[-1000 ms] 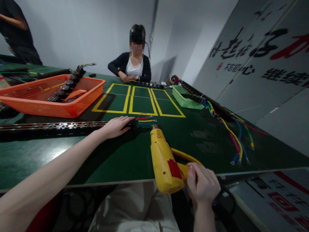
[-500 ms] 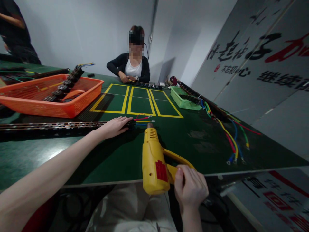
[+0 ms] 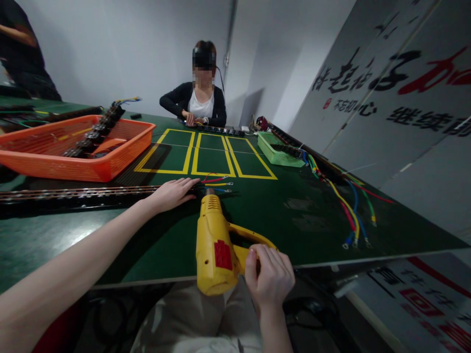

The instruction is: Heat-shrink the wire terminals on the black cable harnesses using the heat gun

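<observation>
My right hand (image 3: 271,277) is wrapped round the handle of a yellow heat gun (image 3: 216,247), tilted with its metal nozzle pointing away from me. The nozzle tip is just short of the red, yellow and blue wires (image 3: 218,185), which end in metal ring terminals. My left hand (image 3: 175,194) lies with fingers stretched out over the right end of a long dark strip (image 3: 91,196) with a row of shiny metal parts. Those wires come out of the strip beyond my fingertips. The palm side of my left hand is hidden.
An orange basket (image 3: 125,162) holding another dark strip stands at the left on the green table (image 3: 279,230). A green basket (image 3: 281,156) and a bundle of coloured wires (image 3: 349,211) lie at the right. Across the table a person (image 3: 200,100) works; another person (image 3: 25,54) stands far left.
My right hand has moved the heat gun left, bringing its nozzle from the wire terminals toward my left fingertips. My left hand stays on the strip.
</observation>
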{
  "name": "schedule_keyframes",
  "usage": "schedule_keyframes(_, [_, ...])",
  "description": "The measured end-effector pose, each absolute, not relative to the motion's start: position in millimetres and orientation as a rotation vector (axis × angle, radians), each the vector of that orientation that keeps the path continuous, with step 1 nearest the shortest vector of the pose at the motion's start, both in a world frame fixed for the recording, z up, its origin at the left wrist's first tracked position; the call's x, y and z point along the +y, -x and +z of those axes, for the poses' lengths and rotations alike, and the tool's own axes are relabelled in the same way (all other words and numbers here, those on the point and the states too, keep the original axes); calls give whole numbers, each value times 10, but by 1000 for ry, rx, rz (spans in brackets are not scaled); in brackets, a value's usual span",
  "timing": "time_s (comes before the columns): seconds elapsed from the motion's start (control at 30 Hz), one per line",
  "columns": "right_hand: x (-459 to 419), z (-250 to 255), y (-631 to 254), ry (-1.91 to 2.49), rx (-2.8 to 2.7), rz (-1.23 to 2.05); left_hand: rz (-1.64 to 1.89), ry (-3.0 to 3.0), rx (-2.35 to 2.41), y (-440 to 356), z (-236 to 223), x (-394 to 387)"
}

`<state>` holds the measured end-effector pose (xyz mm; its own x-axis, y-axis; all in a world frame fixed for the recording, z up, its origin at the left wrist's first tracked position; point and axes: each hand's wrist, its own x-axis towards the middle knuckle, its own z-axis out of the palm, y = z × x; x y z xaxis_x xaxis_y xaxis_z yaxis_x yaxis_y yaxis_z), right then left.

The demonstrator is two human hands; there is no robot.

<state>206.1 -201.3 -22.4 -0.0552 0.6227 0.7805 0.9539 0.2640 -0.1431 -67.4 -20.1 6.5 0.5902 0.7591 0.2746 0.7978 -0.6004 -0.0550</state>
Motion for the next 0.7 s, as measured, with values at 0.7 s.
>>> schedule_keyframes(0.7, [-2013, -165, -2540, 1407, -1801, -583, -362, 2735, -1277, 726, 127, -233])
